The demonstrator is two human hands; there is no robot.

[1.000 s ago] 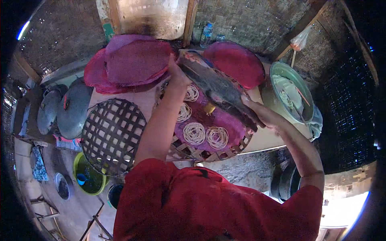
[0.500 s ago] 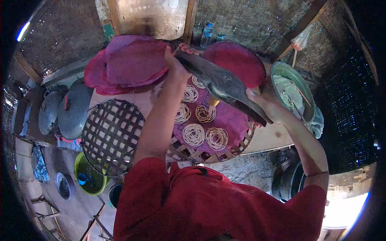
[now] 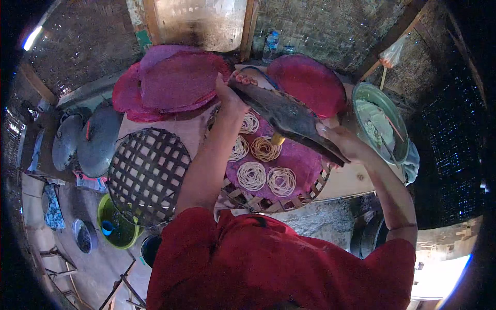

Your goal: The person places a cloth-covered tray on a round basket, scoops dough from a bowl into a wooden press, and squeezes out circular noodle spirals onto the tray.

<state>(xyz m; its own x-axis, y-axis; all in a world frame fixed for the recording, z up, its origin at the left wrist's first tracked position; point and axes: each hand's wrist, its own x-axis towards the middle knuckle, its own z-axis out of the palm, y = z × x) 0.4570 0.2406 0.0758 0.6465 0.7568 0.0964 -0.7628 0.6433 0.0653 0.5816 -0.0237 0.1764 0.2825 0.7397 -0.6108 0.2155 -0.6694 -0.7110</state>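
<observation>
My two hands grip a long dark wooden hand press (image 3: 281, 111) at its ends. My left hand (image 3: 235, 95) is closed round the far left end, fingers curled over the edge. At the near right end my right hand (image 3: 345, 143) is wrapped round it, with the thumb on top. A yellowish cylinder (image 3: 278, 139) sticks out beneath the middle of the press. Just below the cylinder lies a yellowish coil of thin dough strands (image 3: 264, 150). Several paler coils (image 3: 251, 176) lie around it on a purple-pink mesh sheet (image 3: 305, 161), on a round woven bamboo tray (image 3: 323, 181).
An openwork bamboo tray (image 3: 150, 173) juts over the table's left front edge. Stacked pink mesh rounds (image 3: 178, 82) lie behind it, and another red round (image 3: 310, 85) at the back. A green basin (image 3: 360, 121) with pale dough stands right. A yellow-green tub (image 3: 136, 235) sits lower left.
The press has tilted slightly and its cylinder sits a little closer to me over the yellowish coil. The whole view has shifted slightly. Both hands keep their hold.
</observation>
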